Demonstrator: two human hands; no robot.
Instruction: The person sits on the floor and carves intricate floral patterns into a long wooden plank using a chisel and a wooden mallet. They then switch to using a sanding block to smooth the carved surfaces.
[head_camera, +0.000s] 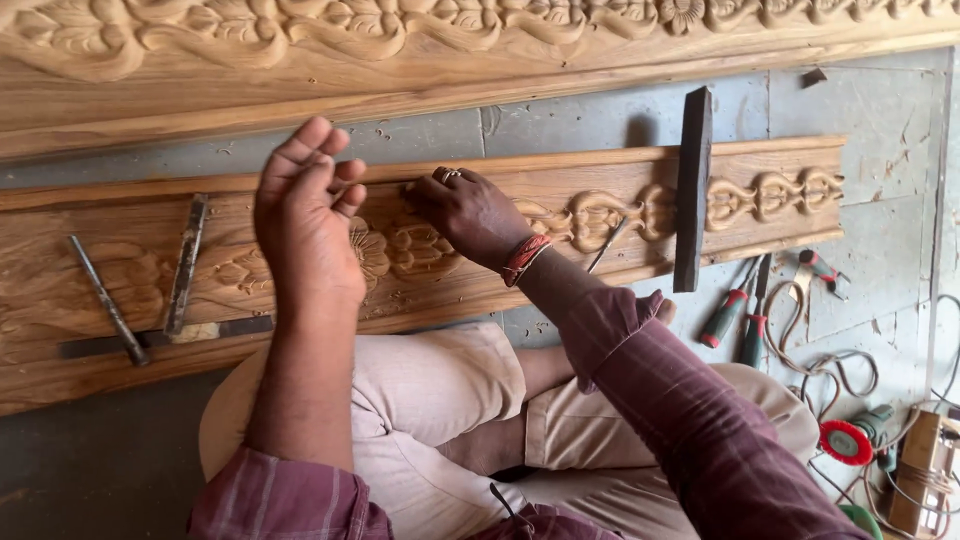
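Wooden carving (420, 250) partly hidden, right hand (470, 215)

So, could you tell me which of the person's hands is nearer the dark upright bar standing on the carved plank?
Right. The right hand rests on the carved plank closer to the dark bar; the left hand is raised farther away.

Two carved wooden boards: the carved plank (600, 215) under the hands, and a larger carved board (400, 60) beyond it. On the plank lie two metal chisels (186, 265), one flat steel bar (150, 340) and one dark wooden block (692, 190). Right of the plank lie two red-handled screwdrivers (722, 318) and one power tool (858, 436).
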